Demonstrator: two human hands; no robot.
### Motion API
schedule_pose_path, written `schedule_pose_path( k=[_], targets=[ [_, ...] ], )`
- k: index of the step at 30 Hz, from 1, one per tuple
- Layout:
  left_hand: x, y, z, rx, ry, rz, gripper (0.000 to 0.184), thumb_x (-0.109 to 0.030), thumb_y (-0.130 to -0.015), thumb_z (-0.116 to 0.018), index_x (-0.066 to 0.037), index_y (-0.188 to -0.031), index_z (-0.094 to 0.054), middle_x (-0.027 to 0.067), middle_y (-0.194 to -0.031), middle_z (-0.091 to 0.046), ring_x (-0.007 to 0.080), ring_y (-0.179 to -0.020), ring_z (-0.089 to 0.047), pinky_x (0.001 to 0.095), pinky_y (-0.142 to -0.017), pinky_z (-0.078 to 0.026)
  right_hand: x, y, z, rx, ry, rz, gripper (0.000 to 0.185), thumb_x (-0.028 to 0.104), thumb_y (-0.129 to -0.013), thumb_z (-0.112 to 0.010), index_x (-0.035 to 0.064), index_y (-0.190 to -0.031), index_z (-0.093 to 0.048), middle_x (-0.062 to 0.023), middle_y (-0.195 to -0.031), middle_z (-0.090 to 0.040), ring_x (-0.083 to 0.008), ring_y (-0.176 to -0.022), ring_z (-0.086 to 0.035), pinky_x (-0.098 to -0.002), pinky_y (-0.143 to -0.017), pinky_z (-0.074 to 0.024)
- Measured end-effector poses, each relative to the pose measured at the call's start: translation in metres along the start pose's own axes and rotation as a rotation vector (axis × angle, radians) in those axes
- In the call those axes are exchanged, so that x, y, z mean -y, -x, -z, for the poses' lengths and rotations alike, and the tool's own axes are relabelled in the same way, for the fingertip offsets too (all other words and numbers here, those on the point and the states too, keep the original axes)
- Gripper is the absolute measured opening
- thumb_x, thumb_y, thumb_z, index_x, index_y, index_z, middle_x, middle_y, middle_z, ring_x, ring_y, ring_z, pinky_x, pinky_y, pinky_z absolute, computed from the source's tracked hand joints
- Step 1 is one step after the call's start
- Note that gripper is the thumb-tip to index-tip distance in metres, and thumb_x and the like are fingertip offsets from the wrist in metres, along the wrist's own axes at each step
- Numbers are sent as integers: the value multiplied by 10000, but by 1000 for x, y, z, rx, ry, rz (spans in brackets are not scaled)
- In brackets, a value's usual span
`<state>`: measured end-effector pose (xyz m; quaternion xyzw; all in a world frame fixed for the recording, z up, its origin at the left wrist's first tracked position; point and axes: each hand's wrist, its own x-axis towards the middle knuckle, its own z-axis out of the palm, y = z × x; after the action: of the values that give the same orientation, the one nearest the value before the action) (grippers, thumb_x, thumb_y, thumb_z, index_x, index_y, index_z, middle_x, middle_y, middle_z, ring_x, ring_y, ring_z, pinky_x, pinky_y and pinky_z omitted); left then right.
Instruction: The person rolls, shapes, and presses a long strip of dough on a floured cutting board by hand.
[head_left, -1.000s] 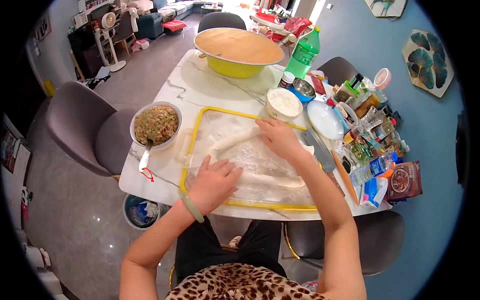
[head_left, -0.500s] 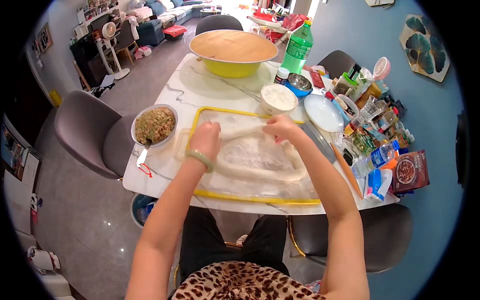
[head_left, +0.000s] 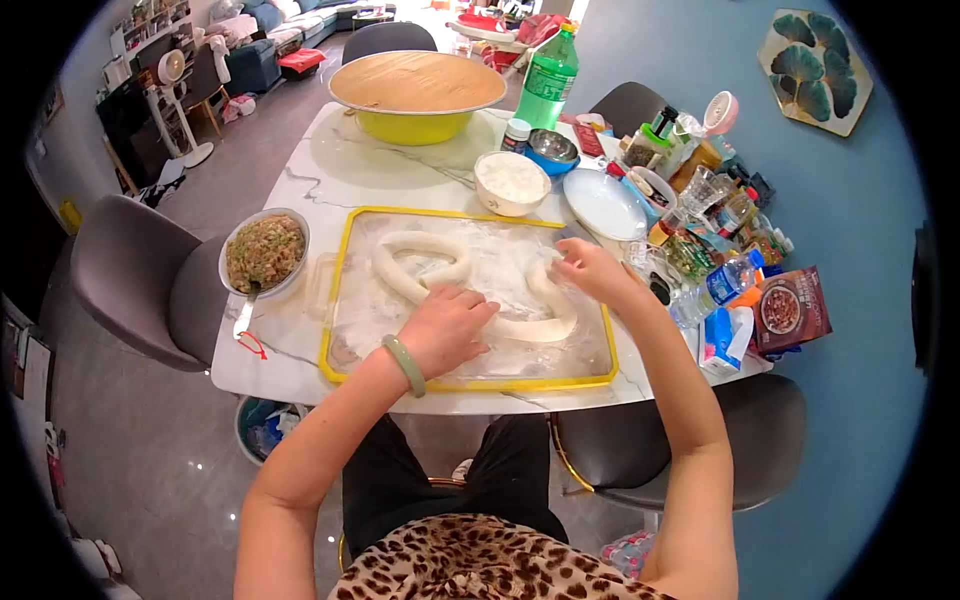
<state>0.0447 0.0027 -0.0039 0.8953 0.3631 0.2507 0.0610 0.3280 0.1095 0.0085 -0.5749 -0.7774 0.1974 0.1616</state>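
White dough rope [head_left: 415, 242] now winds across centre of frame on yellow-rimmed mat [head_left: 465, 384]. At left, loop replaces stretch raised between your hands moments ago, so rope appears supported by mat, not by your grip. Just below centre, your left hand [head_left: 447, 328]: open, fingers spread over rope. Right of centre, your right hand [head_left: 592, 270]: fingers bent beside rope's right end; whether they pinch it, cannot tell.

Can pass along the left edge of the tabletop [head_left: 325, 165], between filling bowl [head_left: 265, 255] and yellow basin [head_left: 413, 127]; must skirt dough [head_left: 420, 241] on the mat [head_left: 560, 382], flour bowl [head_left: 512, 190] beyond, bottles [head_left: 722, 285] crowding the right edge.
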Motion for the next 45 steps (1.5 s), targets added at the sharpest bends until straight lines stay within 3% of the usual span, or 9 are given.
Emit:
schedule_pose_path(
  k=[4, 8, 18, 20, 24, 29, 32, 36, 45],
  targets=[
    [7, -3, -11, 99, -86, 16, 327, -172, -741, -739, -50, -1026, -633, 122, -1026, -612, 308, -1017, -574, 400, -911, -456, 47, 22, -10, -14, 327, -25, 625, 345, -841, -601, 52, -1377, -467, -198, -1124, -653, -326, -1051, -634, -425, -888, -503],
    [14, 11, 1, 122, -93, 77, 257, -179, -721, -740, -71, -910, -603, 115, -920, -589, 303, -954, -578, 411, -902, -450, 50, 24, -20, 62, 296, 36, 572, 289, -832, -581, 82, -1354, -470, -218, -1144, -640, -361, -1075, -617, -459, -889, -493],
    [-1, 83, 53, 162, -229, 281, 289, -208, -755, -750, -93, -986, -620, 87, -978, -603, 286, -1020, -578, 529, -1026, -369, 54, 50, -11, 76, 294, -104, 498, 291, -843, -608, 64, -1276, -514, -205, -1118, -651, -380, -1072, -611, -466, -857, -502],
    [-21, 78, 47, 97, -216, 369, 464, -238, -779, -747, -83, -1187, -591, 121, -1158, -593, 302, -1153, -536, 554, -1064, -331, 58, 64, -22, -177, 346, 261, 518, 319, -884, -581, 38, -1313, -504, -197, -1238, -612, -376, -1167, -567, -470, -941, -467],
    [-53, 64, 10, 50, -223, 369, 636, -311, -830, -705, -48, -1361, -474, 173, -1361, -502, 327, -1294, -447, 554, -1082, -309, 63, 62, -89, -272, 401, 637, 550, 342, -918, -544, 3, -1346, -486, -176, -1384, -520, -357, -1291, -473, -476, -1039, -393],
    [-22, 26, -12, 61, -388, 501, 686, -435, -904, -584, -15, -1413, -398, 190, -1472, -408, 327, -1364, -381, 558, -1087, -296, 96, 1, -102, -230, 342, 233, 580, 373, -952, -465, -22, -1376, -446, -172, -1480, -410, -345, -1373, -373, -490, -1074, -348],
    [-21, 30, -8, 40, -382, 550, 675, -413, -901, -593, -12, -1409, -402, 180, -1466, -419, 320, -1360, -386, 560, -1079, -301, 94, 10, -97, -110, 298, 255, 557, 381, -966, -427, 23, -1392, -443, -151, -1476, -420, -349, -1366, -383, -515, -1066, -349],
    [-61, 73, 5, 144, -304, 390, 712, -418, -872, -627, -49, -1433, -390, 179, -1482, -396, 323, -1376, -369, 583, -1081, -280, 66, 91, -86, -82, 381, 580, 462, 340, -955, -478, 192, -1392, -482, -100, -1469, -440, -336, -1346, -413, -559, -1039, -359],
    [-13, 29, -7, 86, -346, 528, 701, -431, -877, -619, -76, -1439, -395, 190, -1473, -395, 327, -1368, -375, 578, -1080, -281, 79, 1, -97, -320, 467, 340, 453, 347, -961, -476, 188, -1386, -491, -137, -1448, -461, -349, -1334, -424, -570, -1040, -357]
  ],
)
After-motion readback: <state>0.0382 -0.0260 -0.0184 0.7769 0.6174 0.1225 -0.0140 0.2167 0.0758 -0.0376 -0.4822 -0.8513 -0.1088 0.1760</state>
